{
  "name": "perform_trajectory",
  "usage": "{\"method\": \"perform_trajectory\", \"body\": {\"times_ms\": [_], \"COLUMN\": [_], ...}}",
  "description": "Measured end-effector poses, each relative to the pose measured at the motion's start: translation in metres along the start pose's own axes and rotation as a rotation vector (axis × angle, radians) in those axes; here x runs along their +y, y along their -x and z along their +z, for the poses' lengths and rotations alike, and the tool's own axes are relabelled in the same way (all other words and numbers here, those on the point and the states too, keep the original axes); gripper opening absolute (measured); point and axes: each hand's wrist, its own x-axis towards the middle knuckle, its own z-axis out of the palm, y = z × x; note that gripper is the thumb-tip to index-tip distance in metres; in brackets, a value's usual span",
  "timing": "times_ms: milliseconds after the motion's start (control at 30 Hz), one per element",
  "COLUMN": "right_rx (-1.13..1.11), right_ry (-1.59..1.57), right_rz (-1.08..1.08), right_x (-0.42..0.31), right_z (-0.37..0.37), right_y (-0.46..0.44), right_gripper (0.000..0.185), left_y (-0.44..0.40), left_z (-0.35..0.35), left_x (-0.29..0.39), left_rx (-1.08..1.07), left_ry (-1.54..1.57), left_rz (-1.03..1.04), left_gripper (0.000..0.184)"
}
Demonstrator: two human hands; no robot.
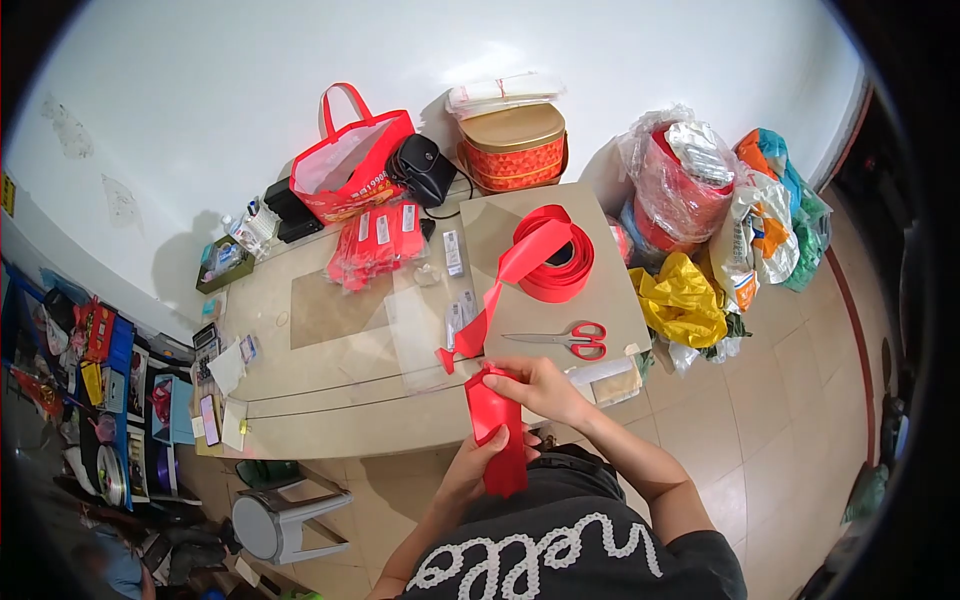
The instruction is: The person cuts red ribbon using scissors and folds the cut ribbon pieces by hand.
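Folded layers of wide red ribbon (481, 405) are held upright in front of my body, past the table's near edge. My left hand (478, 466) is closed around the lower part, thumb on top. Higher up, my right hand (542, 389) pinches the top edge between thumb and fingers; some of its fingers are hidden. A strip of the same ribbon lies twisted across the table to a large ribbon roll (583, 275). Red-handled scissors (586, 341) lie on the board just beyond my right hand, untouched, their blades pointing left.
On the table (262, 385) are packets of red goods (375, 245), a red tote bag (345, 180), a black pouch (423, 170) and a gold-lidded box (515, 150). Wrapped bundles and bags stand right. A grey stool (262, 525) and a blue shelf (120, 400) are left.
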Motion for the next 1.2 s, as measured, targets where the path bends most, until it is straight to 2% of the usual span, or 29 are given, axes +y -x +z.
{"method": "perform_trajectory", "body": {"times_ms": [200,300,400,500,533,600,733,833,933,1133,1167,1200], "right_rx": [0.036,0.051,0.05,0.02,0.004,0.02,-0.031,-0.09,-0.116,-0.173,-0.242,-0.238], "right_ry": [-0.108,-0.127,-0.141,-0.102,-0.078,0.037,0.318,0.388,0.38,0.342,0.346,0.301], "right_rz": [0.074,0.102,0.11,0.14,0.155,0.01,-0.285,-0.377,-0.276,-0.299,-0.17,-0.166], "right_x": [0.008,0.011,0.014,0.007,0.005,0.008,0.017,0.024,0.025,0.032,0.028,0.031], "right_z": [0.011,0.02,0.03,0.037,0.04,0.047,0.055,0.057,0.06,0.055,0.05,0.046], "right_y": [-0.015,-0.017,-0.021,-0.023,-0.023,-0.026,-0.038,-0.043,-0.043,-0.06,-0.063,-0.068], "right_gripper": [0.028,0.027,0.027,0.025,0.024,0.022,0.02,0.018,0.016,0.016,0.019,0.02], "left_y": [-0.001,-0.006,-0.004,-0.002,0.001,0.008,0.018,0.025,0.028,0.009,0.005,0.001], "left_z": [-0.009,-0.024,-0.032,-0.049,-0.051,-0.051,-0.059,-0.061,-0.06,-0.071,-0.069,-0.068], "left_x": [0.007,0.013,0.012,0.002,0.002,0.004,0.008,0.011,0.013,0.001,0.001,0.003], "left_rx": [-0.094,-0.248,-0.222,-0.34,-0.302,-0.222,-0.201,-0.179,-0.187,-0.231,-0.227,-0.219], "left_ry": [0.02,0.13,0.285,0.305,0.312,0.328,0.336,0.343,0.379,0.518,0.536,0.555], "left_rz": [0.002,0.082,-0.001,0.004,0.008,0.019,-0.006,-0.015,-0.008,0.033,0.053,0.076], "left_gripper": [0.048,0.054,0.055,0.052,0.049,0.043,0.044,0.045,0.046,0.045,0.045,0.044]}}
